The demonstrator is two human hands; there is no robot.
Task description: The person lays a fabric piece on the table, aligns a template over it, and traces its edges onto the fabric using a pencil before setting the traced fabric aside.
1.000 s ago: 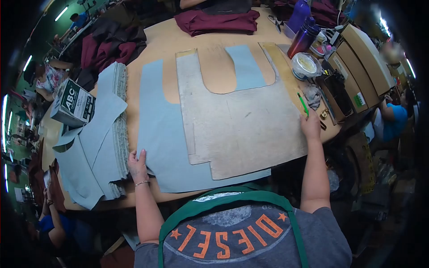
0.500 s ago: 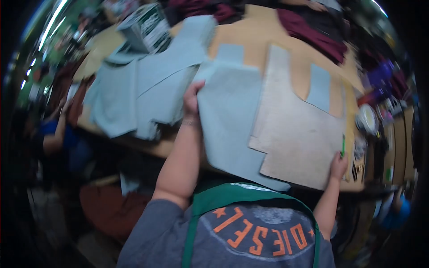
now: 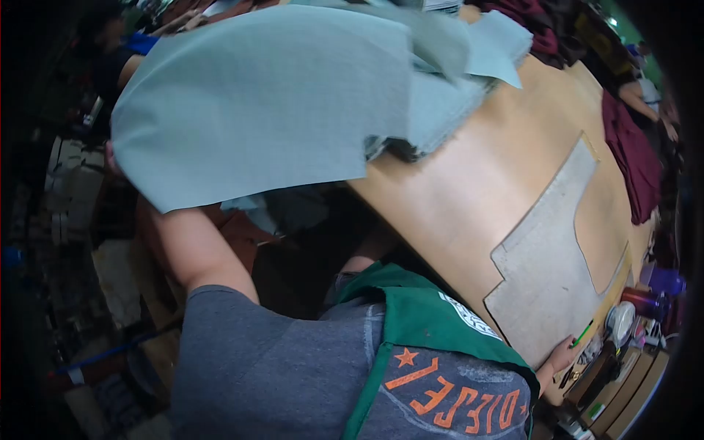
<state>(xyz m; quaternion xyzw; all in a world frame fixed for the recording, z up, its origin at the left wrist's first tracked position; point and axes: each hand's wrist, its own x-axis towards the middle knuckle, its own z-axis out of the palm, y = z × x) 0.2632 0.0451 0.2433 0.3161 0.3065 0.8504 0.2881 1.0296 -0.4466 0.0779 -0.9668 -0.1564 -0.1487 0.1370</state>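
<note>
A large light-blue fabric piece [image 3: 264, 110] is spread in the air at the left, off the table edge. My left hand [image 3: 111, 158] grips its far left edge; most of that hand is hidden behind the cloth. My right hand [image 3: 563, 355] rests at the lower corner of a grey, curved pattern template [image 3: 543, 282], fingers closed around a green pen [image 3: 583, 334]. The template lies flat on the tan table [image 3: 455, 198].
More light-blue fabric [image 3: 447, 106] is piled behind the raised piece. Maroon cloth [image 3: 627, 158] lies along the far side. A purple container [image 3: 664, 280] and a roll of tape [image 3: 622, 320] stand at the right. Other people sit or stand around the table.
My left hand has carried the blue fabric piece away from the template toward the left. The view has turned left. My right hand stays by the template with the pen.
</note>
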